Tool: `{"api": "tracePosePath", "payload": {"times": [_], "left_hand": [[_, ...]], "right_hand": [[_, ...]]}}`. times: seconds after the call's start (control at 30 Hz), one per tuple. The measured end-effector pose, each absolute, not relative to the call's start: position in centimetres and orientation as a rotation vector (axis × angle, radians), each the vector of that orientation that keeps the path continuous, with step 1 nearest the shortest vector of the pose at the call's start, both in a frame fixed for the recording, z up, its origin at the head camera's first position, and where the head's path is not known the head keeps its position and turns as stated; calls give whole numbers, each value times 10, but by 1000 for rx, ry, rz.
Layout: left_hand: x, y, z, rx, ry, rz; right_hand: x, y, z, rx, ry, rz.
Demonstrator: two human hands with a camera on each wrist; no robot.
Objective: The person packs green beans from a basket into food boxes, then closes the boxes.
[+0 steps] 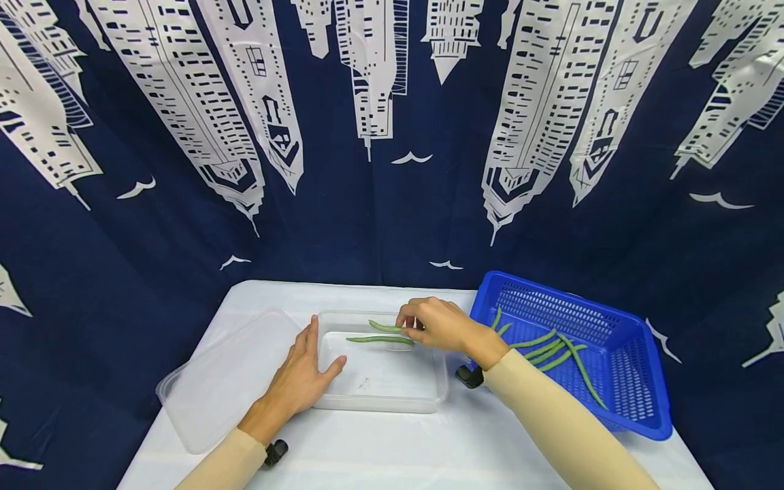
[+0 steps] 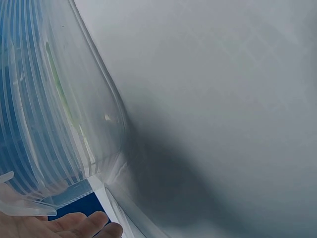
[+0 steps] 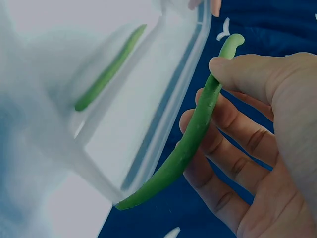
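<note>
My right hand (image 1: 437, 322) pinches a green bean (image 3: 190, 131) between thumb and fingers, over the far right part of a clear plastic container (image 1: 382, 404). Inside that container lies another green bean (image 1: 376, 339), also visible in the right wrist view. With fingers extended and thumb spread, my left hand (image 1: 301, 374) rests against the container's left side. The left wrist view catches some of its fingers (image 2: 89, 225) below the container's ridged clear wall (image 2: 64, 99). To the right, several green beans (image 1: 551, 350) lie in a blue basket (image 1: 631, 371).
A clear flat lid (image 1: 229, 381) lies on the left of the white table (image 1: 392, 446), its left corner past the table edge. The basket's right corner reaches over the right edge. Behind the table hangs a navy cloth (image 1: 380, 224) with white building prints.
</note>
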State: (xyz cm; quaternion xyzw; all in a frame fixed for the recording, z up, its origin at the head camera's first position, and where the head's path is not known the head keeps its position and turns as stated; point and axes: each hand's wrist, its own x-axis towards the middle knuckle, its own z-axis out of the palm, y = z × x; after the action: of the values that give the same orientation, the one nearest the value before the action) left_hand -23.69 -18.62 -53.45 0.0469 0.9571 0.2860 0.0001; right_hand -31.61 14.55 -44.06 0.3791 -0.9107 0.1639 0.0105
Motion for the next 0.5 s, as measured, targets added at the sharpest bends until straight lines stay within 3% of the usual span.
{"api": "tracePosePath", "payload": {"times": [0.5], "left_hand": [[-237,-186,-536,165,3029,876]], "right_hand": [[-332,92,-477,1269,-2903,405]]}}
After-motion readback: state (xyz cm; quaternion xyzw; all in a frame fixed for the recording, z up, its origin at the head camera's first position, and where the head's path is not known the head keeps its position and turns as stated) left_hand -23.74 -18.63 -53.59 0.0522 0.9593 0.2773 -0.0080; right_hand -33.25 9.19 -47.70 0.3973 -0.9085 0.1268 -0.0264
